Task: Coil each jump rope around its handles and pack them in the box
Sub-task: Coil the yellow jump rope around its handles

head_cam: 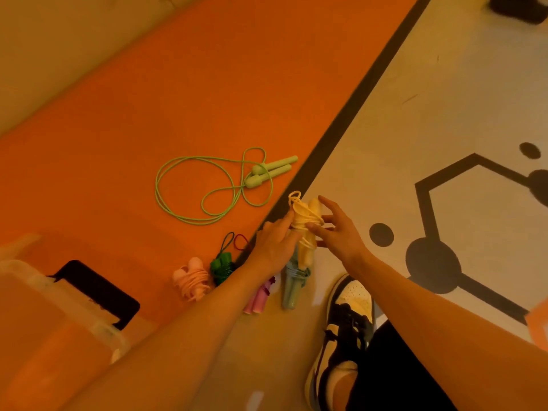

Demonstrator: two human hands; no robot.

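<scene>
Both hands, left hand point(274, 244) and right hand point(338, 232), are pinched on the half-wound yellow rope point(305, 223); four coiled ropes point(192, 281) are laid near, the light-green rope point(213, 185) is left loose, the box point(44, 315) unpacked.

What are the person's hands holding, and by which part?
The yellow rope. The left hand grips its paired handles around the middle; the right hand pinches the cord wound round them.
</scene>
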